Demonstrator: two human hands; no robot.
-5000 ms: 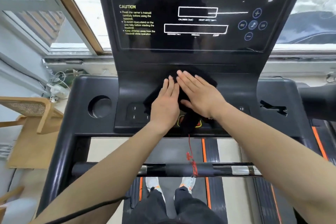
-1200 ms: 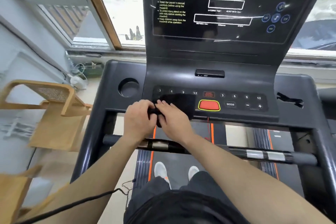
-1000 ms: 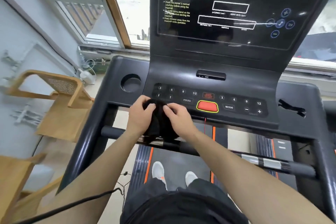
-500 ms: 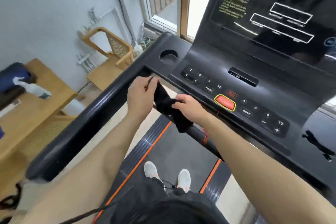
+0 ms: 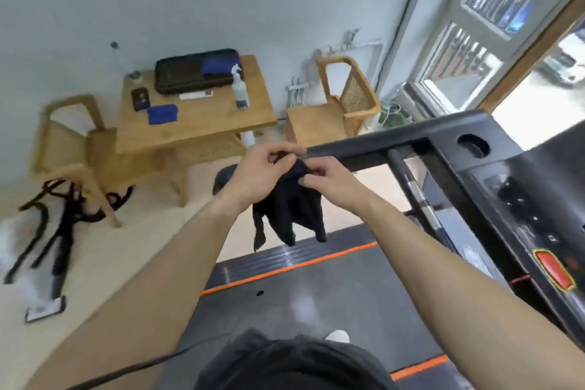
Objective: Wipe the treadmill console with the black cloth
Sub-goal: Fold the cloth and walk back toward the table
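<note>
Both the left hand [image 5: 259, 172] and right hand [image 5: 329, 182] pinched the black cloth [image 5: 289, 209] by its top edge, hanging clear of the treadmill console [image 5: 519, 199] at 3 o'clock, apparently regathering it before another wiping pass.

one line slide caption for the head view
Both hands, left and right, pinch the black cloth, hanging clear of the treadmill console.

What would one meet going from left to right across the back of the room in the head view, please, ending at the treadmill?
Left wooden chair → wooden table → spray bottle on the table's right part → right wooden chair → cup holder in the treadmill console.
</note>
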